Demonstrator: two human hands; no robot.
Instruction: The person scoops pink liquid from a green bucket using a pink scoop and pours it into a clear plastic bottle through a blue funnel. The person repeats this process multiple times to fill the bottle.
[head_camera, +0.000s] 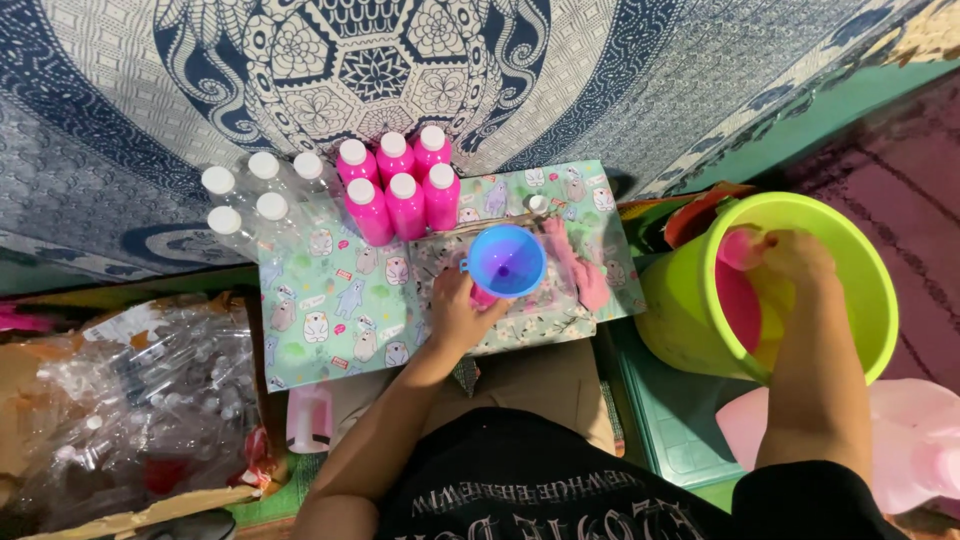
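The lime-green bucket (680, 300) stands on the floor off the right edge of the patterned board (330, 300), with pink liquid (738, 305) showing low inside it. The person's right hand (795, 255) reaches down over the rim and is closed around a small pink cup (742, 247) — held up near the far inner wall, just above the liquid. How tightly the fingers wrap it I cannot tell; the knuckles hide the grip.

On the board, near its right half, the left hand (458, 312) is curled around a pink bottle (483, 296) standing upright, mostly hidden under the blue funnel (506, 260) seated in its neck. So the funnel's mouth lies to the left of the cup, well apart, with the bucket's rim between them (the right hand is the nearer one).

At the board's far edge stand six filled pink bottles (405, 190) with white caps, and beside them, toward the far left corner, a cluster of clear capped bottles (255, 195). Off the left edge, a bag of empty clear bottles (150, 390).
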